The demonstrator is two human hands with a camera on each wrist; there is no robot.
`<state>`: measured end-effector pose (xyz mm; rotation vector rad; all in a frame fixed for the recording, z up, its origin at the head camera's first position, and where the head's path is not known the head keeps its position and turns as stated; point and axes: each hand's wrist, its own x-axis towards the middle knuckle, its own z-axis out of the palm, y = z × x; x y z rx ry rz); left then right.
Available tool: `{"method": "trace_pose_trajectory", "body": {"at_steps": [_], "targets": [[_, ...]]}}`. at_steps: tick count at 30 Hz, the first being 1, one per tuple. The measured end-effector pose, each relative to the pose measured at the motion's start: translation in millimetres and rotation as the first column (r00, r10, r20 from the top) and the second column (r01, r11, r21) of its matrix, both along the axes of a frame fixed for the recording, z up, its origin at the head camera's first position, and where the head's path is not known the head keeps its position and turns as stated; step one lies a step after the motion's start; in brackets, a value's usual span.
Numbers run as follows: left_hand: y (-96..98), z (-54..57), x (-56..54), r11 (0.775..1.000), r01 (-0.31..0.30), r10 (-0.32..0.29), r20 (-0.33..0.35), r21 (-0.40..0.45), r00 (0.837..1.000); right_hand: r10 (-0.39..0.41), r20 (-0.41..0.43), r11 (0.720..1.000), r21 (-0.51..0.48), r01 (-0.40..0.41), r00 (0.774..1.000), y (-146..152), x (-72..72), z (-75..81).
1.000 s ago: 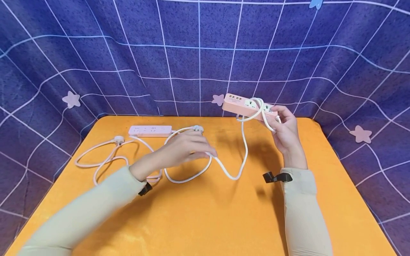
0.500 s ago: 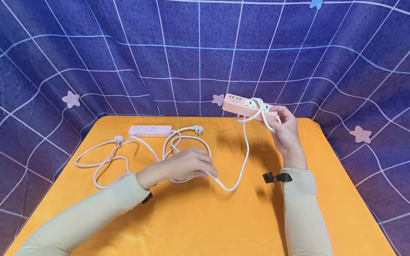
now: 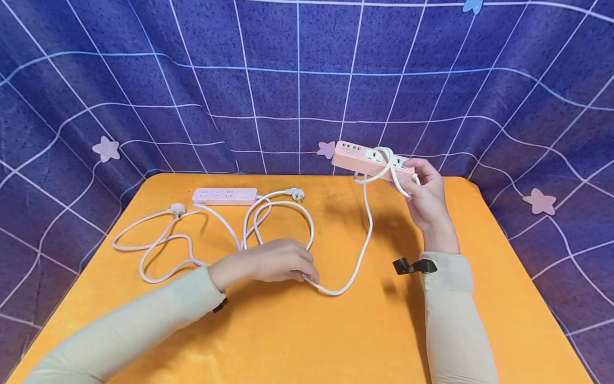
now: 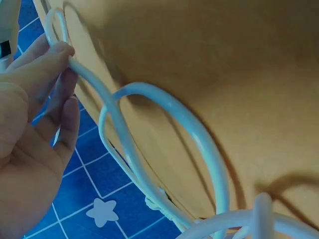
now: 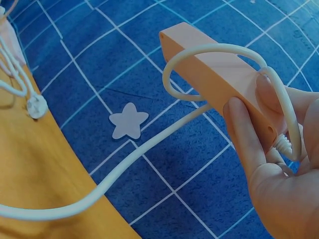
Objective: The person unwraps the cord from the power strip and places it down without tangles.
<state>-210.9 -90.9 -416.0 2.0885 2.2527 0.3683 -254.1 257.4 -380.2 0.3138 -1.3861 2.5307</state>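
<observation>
My right hand [image 3: 429, 200] grips one end of a pink power strip [image 3: 352, 156], raised above the back right of the table. The strip's white cord [image 3: 368, 224] loops once around its body, then hangs down to the tabletop. Between thumb and fingertips my left hand [image 3: 283, 261] pinches that cord low over the table's middle, clearly seen in the left wrist view, where the white cord [image 4: 112, 107] runs on from the fingers in loops. In the right wrist view the power strip [image 5: 214, 74] shows its underside, with the fingers around the cord end.
A second, paler pink power strip [image 3: 224, 197] lies at the back left of the orange table [image 3: 307, 341]. Its cord [image 3: 165, 240] is spread in loops, ending in a plug [image 3: 178, 210]. A white plug [image 3: 295, 194] lies near the back middle. A blue gridded curtain [image 3: 268, 96] hangs behind.
My left hand has moved toward the table's front, drawing the white cord with it; the hanging bend is now lower and wider. My right hand and the power strip stay nearly still.
</observation>
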Motion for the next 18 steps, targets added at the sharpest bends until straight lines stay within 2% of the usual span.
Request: {"method": "trace_pose_trajectory", "body": {"at_steps": [8,18], "targets": [[-0.5,-5.4,5.4,0.994,-0.061,0.066,0.057,-0.086,0.996,0.006,-0.001,1.000,0.000,-0.006,1.000,0.7,0.0,-0.8],[4.8,-0.1,7.4,0.986,-0.088,0.096,0.048,-0.144,0.994,0.008,0.003,1.000,0.009,-0.008,1.000,-0.2,0.9,-0.7]]}}
